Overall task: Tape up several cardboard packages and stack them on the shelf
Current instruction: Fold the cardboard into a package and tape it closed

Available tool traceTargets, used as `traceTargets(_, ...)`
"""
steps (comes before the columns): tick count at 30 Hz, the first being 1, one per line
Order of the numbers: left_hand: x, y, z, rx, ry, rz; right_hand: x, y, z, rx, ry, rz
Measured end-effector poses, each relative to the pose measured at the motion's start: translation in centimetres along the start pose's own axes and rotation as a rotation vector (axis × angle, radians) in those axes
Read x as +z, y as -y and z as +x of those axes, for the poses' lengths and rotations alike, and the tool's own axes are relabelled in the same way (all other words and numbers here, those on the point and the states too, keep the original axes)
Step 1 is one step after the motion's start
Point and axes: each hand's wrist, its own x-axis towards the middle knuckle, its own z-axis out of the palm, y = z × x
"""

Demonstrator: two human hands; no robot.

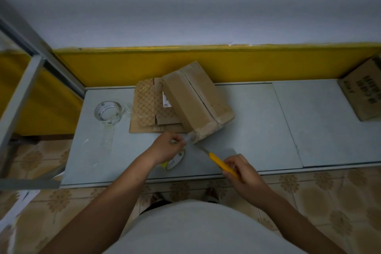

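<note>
A brown cardboard package (193, 97) lies tilted on the pale table (257, 121), its top seam taped. A strip of clear tape (188, 137) runs off its near corner, and my left hand (167, 147) pinches the strip's end. My right hand (242, 172) grips a yellow utility knife (219, 162), whose blade points up-left at the tape by the box corner. A roll of clear tape (107, 112) sits on the table to the left. Flattened cardboard with a diamond pattern (147, 105) lies under and beside the package.
Another printed cardboard box (362, 93) stands at the table's far right. A grey metal shelf frame (22, 88) rises on the left. A small white oval object (175, 160) lies under my left wrist. A yellow wall band runs behind the table, with tiled floor below.
</note>
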Motion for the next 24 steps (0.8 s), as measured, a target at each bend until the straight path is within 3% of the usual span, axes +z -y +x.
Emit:
traceTargets(6,-0.5,-0.6,-0.6,0.041,0.007,0.029,2.6,5.0,2.7,0.131,0.026,0.242)
traceTargets(16,-0.7,-1.2,-1.3,0.124,-0.003,0.036,2.7,6.6,3.9,0.268,0.08,0.211)
traceTargets(24,-0.4,-0.8,-1.4,0.158,-0.026,0.111,2.2,9.2,4.6,0.367,0.135,0.371)
